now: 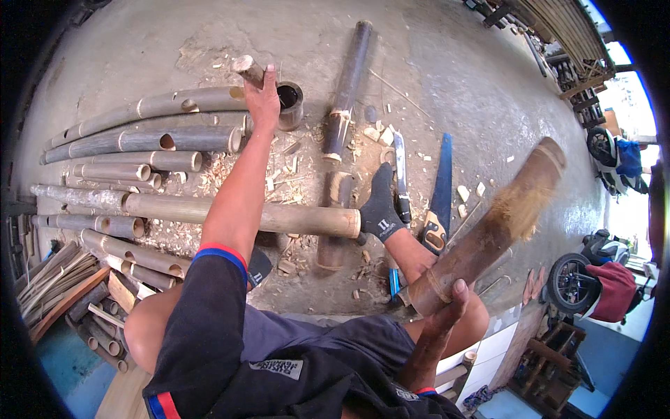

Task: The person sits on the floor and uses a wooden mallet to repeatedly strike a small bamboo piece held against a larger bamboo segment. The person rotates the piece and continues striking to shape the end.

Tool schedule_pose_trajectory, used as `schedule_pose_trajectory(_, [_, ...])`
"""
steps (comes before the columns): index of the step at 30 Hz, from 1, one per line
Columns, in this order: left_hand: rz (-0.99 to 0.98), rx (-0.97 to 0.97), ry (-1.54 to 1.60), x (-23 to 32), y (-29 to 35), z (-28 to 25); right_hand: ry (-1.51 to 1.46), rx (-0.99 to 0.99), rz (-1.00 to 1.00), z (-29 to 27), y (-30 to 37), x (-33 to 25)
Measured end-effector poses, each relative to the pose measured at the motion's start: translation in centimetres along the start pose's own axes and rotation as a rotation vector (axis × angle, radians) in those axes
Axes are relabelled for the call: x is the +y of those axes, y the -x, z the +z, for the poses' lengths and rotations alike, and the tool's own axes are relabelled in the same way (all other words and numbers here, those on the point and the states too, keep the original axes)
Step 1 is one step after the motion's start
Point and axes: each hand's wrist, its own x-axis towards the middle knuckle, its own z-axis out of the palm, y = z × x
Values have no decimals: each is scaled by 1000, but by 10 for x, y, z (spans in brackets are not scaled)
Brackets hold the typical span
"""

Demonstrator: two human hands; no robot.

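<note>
Stretched forward, my left hand (262, 103) is closed around a short, round piece of wood (248, 70). Just right of that hand a short bamboo tube (291, 115) stands upright on the floor, its dark open end facing up. At the lower right, my right hand (447, 322) grips the near end of a thick brown bamboo tube (481, 241), thumb on top and fingers mostly hidden. The tube tilts away to the right and carries a patch of tan fibres (523, 209) near its far end. Under my left forearm a long pale bamboo pole (300, 218) lies crosswise.
Several bamboo poles, some with cut holes (167, 142), lie at left. A blue-bladed handsaw (440, 181), a long-handled blade (401, 174) and a dark bamboo pole (349, 84) lie ahead among wood chips. My socked foot (382, 206) rests beside the pale pole. Motorbikes (579, 279) stand at right.
</note>
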Motion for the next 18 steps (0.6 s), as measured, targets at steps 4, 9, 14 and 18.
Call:
schedule_pose_trajectory(4, [-31,-3,-107,-13,-1,5,-19,-180,219,9,2,-6])
schedule_pose_trajectory(9, [-88,-28,-100,-9,-2,-9,196,-55,214,32,4,-15])
schedule_pose_trajectory(14, [-192,31,368,36,18,-13,206,36,-166,8,2,11])
schedule_pose_trajectory(18, [-267,6,574,65,53,-36,153,-249,-35,25,5,0])
